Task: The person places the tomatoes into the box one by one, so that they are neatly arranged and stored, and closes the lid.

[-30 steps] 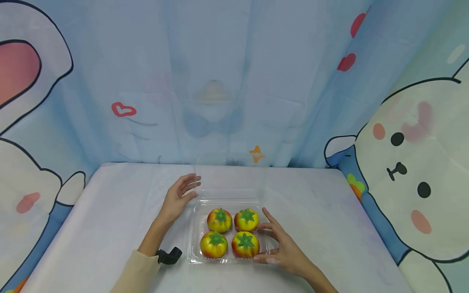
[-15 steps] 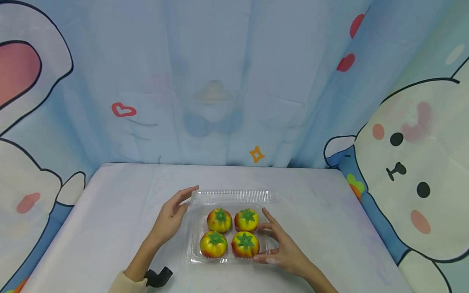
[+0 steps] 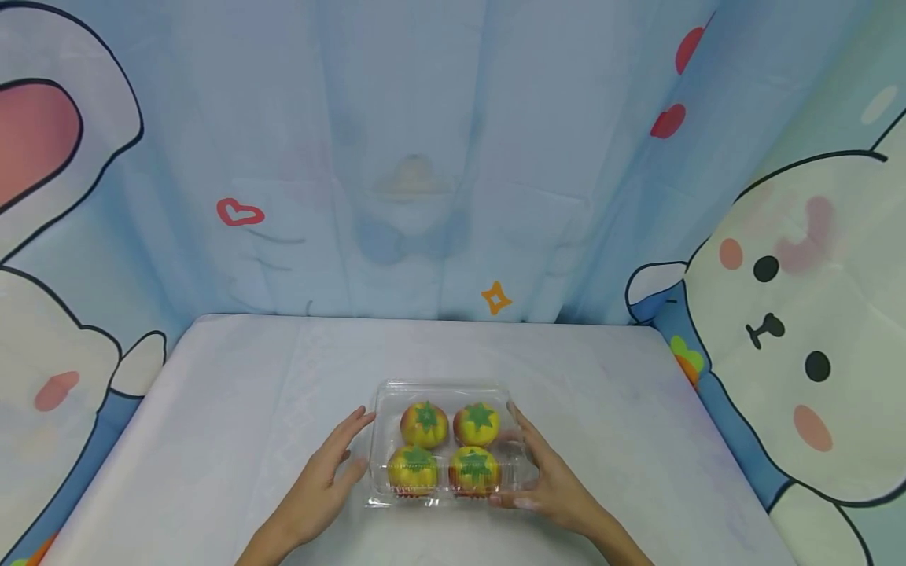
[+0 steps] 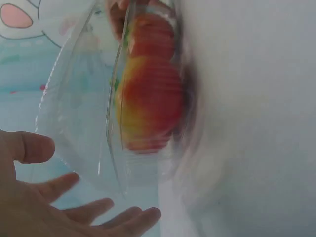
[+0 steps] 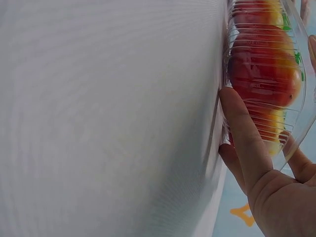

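A clear plastic clamshell box (image 3: 446, 499) holds several round red-and-yellow fruits (image 3: 425, 424) with green star-shaped tops. Its hinged clear lid (image 4: 74, 108) slants over the fruits, with a gap between lid and base in the left wrist view. My left hand (image 3: 322, 483) is at the box's left side, fingers extended and fingertips by the lid edge. At the right side, my right hand (image 3: 548, 479) holds the base, thumb near the front corner and fingers along the ribbed side wall (image 5: 261, 74). Glare on the plastic partly veils the front fruits.
The box stands on a table with a white cloth (image 3: 248, 409). Behind it hangs a blue curtain (image 3: 410, 94) printed with cartoon animals and hearts. The table's back edge meets this curtain.
The lid has swung from standing upright at the back, forward and down over the fruits. My left hand has come toward the body with it. The right hand stays put at the box.
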`<action>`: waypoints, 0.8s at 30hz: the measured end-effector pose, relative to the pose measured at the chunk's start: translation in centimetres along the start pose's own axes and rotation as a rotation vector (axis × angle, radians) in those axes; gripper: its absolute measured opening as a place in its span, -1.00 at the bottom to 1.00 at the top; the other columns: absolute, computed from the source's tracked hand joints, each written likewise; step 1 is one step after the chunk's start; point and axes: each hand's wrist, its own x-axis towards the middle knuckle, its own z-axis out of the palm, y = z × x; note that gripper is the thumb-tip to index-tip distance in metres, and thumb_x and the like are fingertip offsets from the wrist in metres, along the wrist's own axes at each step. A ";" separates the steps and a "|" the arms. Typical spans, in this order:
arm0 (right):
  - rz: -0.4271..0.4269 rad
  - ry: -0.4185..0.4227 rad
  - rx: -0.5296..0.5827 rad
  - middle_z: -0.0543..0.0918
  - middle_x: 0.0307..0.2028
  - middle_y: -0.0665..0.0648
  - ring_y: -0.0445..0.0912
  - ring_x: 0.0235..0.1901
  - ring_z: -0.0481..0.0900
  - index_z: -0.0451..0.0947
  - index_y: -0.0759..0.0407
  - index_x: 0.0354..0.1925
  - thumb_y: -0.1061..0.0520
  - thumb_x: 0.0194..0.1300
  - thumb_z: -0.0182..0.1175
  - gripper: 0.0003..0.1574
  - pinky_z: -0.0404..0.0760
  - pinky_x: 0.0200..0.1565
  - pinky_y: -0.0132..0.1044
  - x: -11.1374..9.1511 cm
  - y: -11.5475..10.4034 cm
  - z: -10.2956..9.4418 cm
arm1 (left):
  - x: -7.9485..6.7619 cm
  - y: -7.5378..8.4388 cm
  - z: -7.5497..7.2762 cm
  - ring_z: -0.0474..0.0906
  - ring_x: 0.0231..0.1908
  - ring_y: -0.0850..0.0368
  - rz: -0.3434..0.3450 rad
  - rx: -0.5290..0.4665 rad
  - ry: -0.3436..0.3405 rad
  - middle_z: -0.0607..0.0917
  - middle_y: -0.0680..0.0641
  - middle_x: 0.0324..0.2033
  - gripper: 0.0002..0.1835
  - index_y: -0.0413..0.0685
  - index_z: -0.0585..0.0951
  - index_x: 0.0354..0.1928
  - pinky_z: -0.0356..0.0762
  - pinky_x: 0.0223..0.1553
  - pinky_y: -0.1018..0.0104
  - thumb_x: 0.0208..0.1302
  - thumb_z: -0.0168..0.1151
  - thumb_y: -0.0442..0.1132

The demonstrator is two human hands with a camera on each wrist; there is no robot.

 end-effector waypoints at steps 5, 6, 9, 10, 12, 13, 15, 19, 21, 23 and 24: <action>-0.001 0.003 0.004 -0.15 0.75 0.17 0.46 0.66 -0.17 0.49 0.02 0.31 -0.08 -0.02 0.72 -0.01 0.39 0.37 0.53 0.0 0.0 0.0 | -1.1 0.0 1.0 0.47 0.42 -0.27 -0.130 -0.044 0.004 0.36 -0.17 0.57 -0.27 0.03 0.29 0.60 0.73 0.21 -0.04 0.46 0.29 -0.21; -0.004 0.003 0.001 -0.14 0.74 0.17 0.47 0.66 -0.16 0.49 0.02 0.31 -0.08 -0.03 0.72 -0.01 0.36 0.39 0.54 0.0 0.0 0.0 | -1.3 0.0 1.1 0.53 0.36 -0.21 -0.161 -0.055 0.003 0.39 -0.17 0.54 -0.26 -0.01 0.28 0.60 0.76 0.14 0.06 0.45 0.31 -0.19; -0.014 0.006 -0.013 -0.12 0.74 0.20 0.48 0.66 -0.15 0.50 0.01 0.29 -0.09 -0.01 0.71 -0.04 0.18 0.43 0.61 -0.1 0.0 0.1 | -1.6 -0.5 1.3 0.67 0.06 -0.03 -0.235 -0.113 -0.040 0.48 -0.24 0.42 -0.28 -0.18 0.30 0.54 0.77 -0.15 0.27 0.46 0.31 -0.13; -0.015 0.010 -0.012 -0.11 0.74 0.20 0.48 0.66 -0.14 0.50 0.00 0.28 -0.10 -0.01 0.71 -0.05 0.17 0.43 0.61 -0.1 0.1 0.2 | -1.7 -0.6 1.2 0.69 -0.06 0.02 -0.253 -0.133 -0.064 0.54 -0.25 0.33 -0.32 -0.24 0.33 0.49 0.74 -0.24 0.31 0.47 0.29 -0.10; -0.032 0.016 -0.016 -0.10 0.73 0.23 0.48 0.65 -0.13 0.50 0.00 0.29 -0.09 -0.01 0.70 -0.05 0.15 0.43 0.62 -0.1 0.2 0.2 | -1.8 -1.0 1.0 0.67 -0.31 0.10 -0.277 -0.188 -0.125 0.67 -0.24 0.08 -0.47 -0.32 0.45 0.30 0.69 -0.42 0.36 0.52 0.22 -0.07; -0.039 0.018 -0.020 -0.10 0.73 0.23 0.48 0.65 -0.12 0.50 -0.01 0.29 -0.09 0.00 0.70 -0.06 0.16 0.42 0.62 -0.1 0.2 0.3 | -1.8 -1.1 0.9 0.64 -0.42 0.13 -0.281 -0.213 -0.162 0.70 -0.22 -0.07 -0.54 -0.36 0.50 0.18 0.65 -0.51 0.37 0.55 0.19 -0.06; -0.054 0.025 -0.024 -0.08 0.73 0.24 0.47 0.65 -0.10 0.50 -0.01 0.29 -0.09 -0.03 0.71 -0.04 0.17 0.43 0.61 -0.1 0.3 0.3 | -1.8 -1.4 0.7 0.55 -0.56 0.19 -0.282 -0.260 -0.225 0.68 -0.11 -0.34 -0.60 -0.39 0.56 -0.06 0.58 -0.61 0.42 0.59 0.12 -0.07; -0.055 0.013 -0.033 -0.09 0.73 0.23 0.47 0.65 -0.10 0.50 -0.04 0.30 -0.10 -0.03 0.71 -0.03 0.16 0.43 0.60 0.0 0.4 0.1 | -1.7 -1.6 0.4 0.38 -0.67 0.30 -0.286 -0.324 -0.286 0.56 0.05 -0.56 -0.56 -0.43 0.56 -0.27 0.41 -0.68 0.51 0.63 0.06 -0.11; -0.040 -0.011 -0.029 -0.13 0.74 0.22 0.47 0.66 -0.14 0.49 -0.02 0.30 -0.08 -0.04 0.72 -0.02 0.15 0.44 0.60 0.0 0.3 -0.2 | -1.7 -1.6 0.4 0.34 -0.68 0.31 -0.301 -0.355 -0.291 0.53 0.08 -0.58 -0.57 -0.44 0.56 -0.27 0.37 -0.69 0.52 0.63 0.05 -0.13; -0.013 -0.049 0.001 -0.20 0.74 0.22 0.49 0.65 -0.17 0.47 -0.01 0.33 -0.03 -0.04 0.73 0.01 0.18 0.45 0.57 -0.1 0.3 -0.6 | -1.7 -1.6 0.5 0.32 -0.68 0.30 -0.315 -0.366 -0.288 0.53 0.08 -0.57 -0.58 -0.42 0.57 -0.27 0.35 -0.70 0.51 0.63 0.05 -0.14; 0.006 -0.070 0.023 -0.24 0.74 0.24 0.52 0.64 -0.16 0.45 0.00 0.36 -0.01 -0.04 0.73 0.04 0.24 0.45 0.53 -0.1 0.3 -0.9 | -1.7 -1.6 0.5 0.32 -0.68 0.30 -0.322 -0.370 -0.286 0.54 0.08 -0.57 -0.59 -0.40 0.58 -0.28 0.35 -0.70 0.50 0.63 0.04 -0.14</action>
